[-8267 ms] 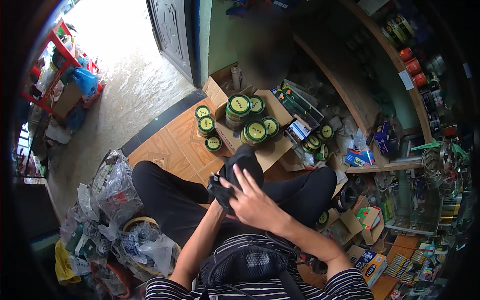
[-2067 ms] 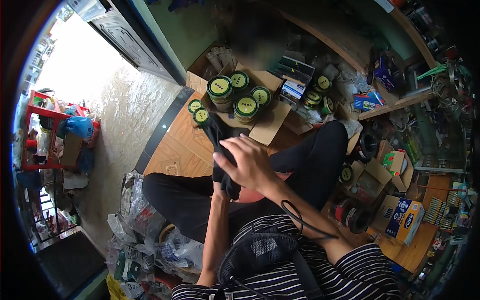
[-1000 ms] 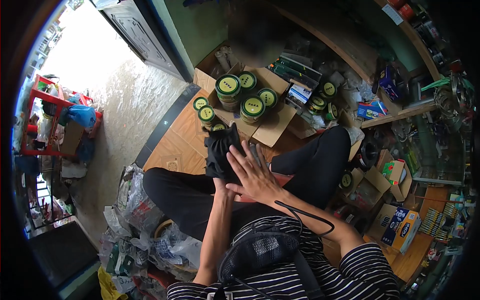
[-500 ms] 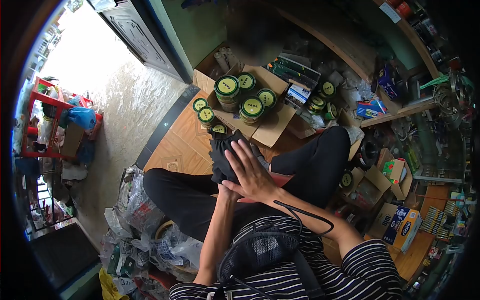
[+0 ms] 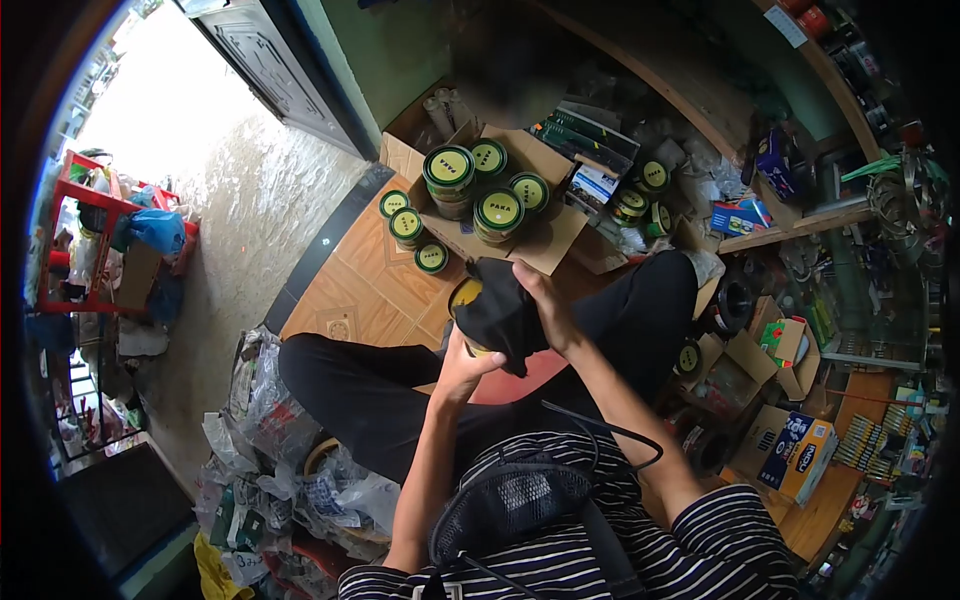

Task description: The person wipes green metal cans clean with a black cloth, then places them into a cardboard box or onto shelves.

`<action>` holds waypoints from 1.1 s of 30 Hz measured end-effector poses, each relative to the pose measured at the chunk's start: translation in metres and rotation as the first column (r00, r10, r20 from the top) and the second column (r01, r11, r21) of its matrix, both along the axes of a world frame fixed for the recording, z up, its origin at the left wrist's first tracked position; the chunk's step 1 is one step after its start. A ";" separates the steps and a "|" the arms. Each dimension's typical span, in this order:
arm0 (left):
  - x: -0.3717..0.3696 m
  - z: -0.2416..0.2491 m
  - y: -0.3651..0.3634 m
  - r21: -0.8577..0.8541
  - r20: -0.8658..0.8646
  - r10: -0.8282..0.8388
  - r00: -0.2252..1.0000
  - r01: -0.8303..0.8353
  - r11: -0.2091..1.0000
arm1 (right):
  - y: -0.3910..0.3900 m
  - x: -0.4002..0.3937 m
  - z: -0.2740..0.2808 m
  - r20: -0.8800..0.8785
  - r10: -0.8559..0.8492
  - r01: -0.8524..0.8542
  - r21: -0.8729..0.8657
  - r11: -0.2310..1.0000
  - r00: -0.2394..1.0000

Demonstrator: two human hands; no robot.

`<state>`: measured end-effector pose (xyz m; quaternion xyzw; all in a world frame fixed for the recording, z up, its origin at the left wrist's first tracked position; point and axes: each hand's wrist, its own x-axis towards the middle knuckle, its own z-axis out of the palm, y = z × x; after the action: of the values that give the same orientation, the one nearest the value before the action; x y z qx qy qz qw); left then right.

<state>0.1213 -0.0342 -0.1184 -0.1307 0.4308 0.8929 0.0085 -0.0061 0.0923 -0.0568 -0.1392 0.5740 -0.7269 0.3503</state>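
Observation:
I sit cross-legged on a tiled floor. My left hand (image 5: 462, 366) grips a round can (image 5: 463, 296) from below; only its yellow rim shows. A black cloth (image 5: 497, 312) is draped over the can. My right hand (image 5: 543, 305) presses the cloth against the can's right side. Just beyond them a flattened cardboard box (image 5: 548, 240) carries green cans with yellow lids (image 5: 497, 210), some stacked. Three more such cans (image 5: 407, 224) stand on the floor to its left.
Plastic bags (image 5: 265, 440) are piled at my left side. Small boxes (image 5: 793, 455), reels and more cans (image 5: 632, 203) crowd the right under a wooden shelf (image 5: 785, 227). An open doorway (image 5: 190, 120) leads to a bright concrete yard at upper left.
The can has come into my left hand with the cloth over it. My right hand has moved from lying flat on the folded cloth to pressing it on the can's right side.

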 end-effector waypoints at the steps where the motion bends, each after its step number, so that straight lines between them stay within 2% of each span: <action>1: 0.000 -0.002 0.001 -0.043 0.005 0.024 1.000 -0.024 0.999 | 0.001 0.004 -0.003 0.050 -0.012 0.011 0.007 1.000 0.999; 2: 0.001 -0.003 0.001 -0.085 0.007 0.044 0.999 -0.043 0.995 | 0.002 0.009 -0.002 0.098 -0.028 0.026 0.015 1.000 0.995; 4: -0.003 -0.005 0.003 -0.178 0.005 0.121 0.993 -0.118 0.977 | -0.004 0.025 0.000 -0.167 -0.139 0.165 0.149 0.975 0.976; 6: -0.008 0.005 0.010 -0.336 0.020 0.246 0.969 -0.225 0.915 | -0.015 0.043 -0.007 -0.508 -0.192 0.334 0.204 0.920 0.840; 7: -0.009 0.010 0.010 -0.379 0.058 0.244 0.968 -0.205 0.902 | -0.017 0.049 -0.006 -0.517 -0.213 0.363 0.208 0.908 0.829; 10: -0.004 0.015 0.002 -0.158 -0.038 0.243 0.969 -0.246 0.956 | -0.003 0.035 -0.031 -0.343 -0.234 0.308 0.183 0.934 0.910; 11: -0.007 0.012 -0.001 0.028 -0.125 0.240 0.963 -0.238 0.971 | 0.009 0.023 -0.046 -0.146 -0.203 0.225 0.159 0.961 0.968; 12: -0.008 0.007 -0.004 0.048 -0.098 0.220 0.971 -0.216 0.975 | 0.014 0.020 -0.039 0.079 -0.244 0.235 0.108 0.966 0.966; 14: -0.007 0.010 0.003 -0.101 -0.065 0.119 0.991 -0.125 0.987 | 0.023 0.017 -0.020 0.287 -0.103 0.094 0.046 0.995 0.952; 15: -0.005 -0.002 0.006 -0.003 -0.030 0.077 0.997 -0.077 0.997 | 0.022 0.017 -0.020 0.211 -0.092 0.080 0.067 0.995 0.973; 18: -0.011 -0.002 -0.002 -0.141 -0.003 -0.012 1.000 0.012 0.990 | 0.017 0.015 -0.025 -0.042 -0.089 0.093 0.123 0.988 0.995; 19: -0.011 -0.001 0.001 -0.151 -0.019 0.058 0.998 -0.060 0.987 | 0.014 0.022 -0.030 -0.125 -0.105 0.122 0.138 0.983 0.987; 21: -0.014 0.012 0.002 -0.377 0.012 0.171 0.985 -0.155 0.913 | -0.002 0.039 -0.021 -0.330 -0.168 0.217 0.116 0.969 0.929; 22: -0.015 0.016 0.004 -0.481 0.019 0.229 0.973 -0.192 0.855 | 0.000 0.047 -0.018 -0.324 -0.052 0.124 0.204 0.971 0.945; 23: -0.015 0.019 0.006 -0.521 0.007 0.295 0.955 -0.249 0.817 | -0.005 0.054 -0.023 -0.474 -0.060 0.202 0.254 0.946 0.878; 24: -0.013 0.018 0.005 -0.505 0.009 0.297 0.955 -0.252 0.826 | -0.011 0.060 -0.027 -0.612 -0.053 0.284 0.288 0.914 0.789; 25: -0.010 0.015 0.000 -0.492 0.007 0.299 0.954 -0.257 0.832 | -0.010 0.065 -0.027 -0.602 -0.070 0.297 0.286 0.911 0.795; 26: -0.008 0.009 -0.005 -0.480 0.005 0.302 0.953 -0.263 0.837 | -0.008 0.061 -0.025 -0.482 -0.096 0.240 0.248 0.939 0.871; 27: -0.010 -0.001 -0.008 -0.219 -0.022 0.340 0.940 -0.336 0.916 | -0.001 0.053 -0.024 -0.348 -0.109 0.188 0.203 0.961 0.931; 28: -0.006 -0.009 -0.008 0.026 -0.029 0.322 0.946 -0.321 0.947 | 0.006 0.046 -0.022 -0.208 -0.109 0.142 0.152 0.978 0.972; 30: -0.002 -0.015 -0.005 0.035 -0.007 0.263 0.965 -0.262 0.964 | 0.017 0.040 -0.014 -0.167 -0.200 0.232 0.207 0.950 0.966; 31: -0.002 -0.018 0.005 0.201 0.009 0.235 0.972 -0.232 0.952 | 0.018 0.035 -0.015 0.042 -0.166 0.162 0.085 0.983 0.985; 32: 0.001 -0.017 0.009 0.287 0.016 0.181 0.983 -0.178 0.941 | 0.018 0.032 -0.015 0.241 -0.097 0.112 -0.052 0.992 0.966; 33: -0.001 -0.018 0.008 0.292 -0.022 0.116 0.993 -0.105 0.951 | 0.020 0.032 -0.014 0.073 -0.111 0.109 0.035 0.993 0.991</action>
<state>0.1207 -0.0265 -0.1366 -0.1344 0.2871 0.9479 -0.0309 0.0256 0.1118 -0.0706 -0.0745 0.5783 -0.7410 0.3332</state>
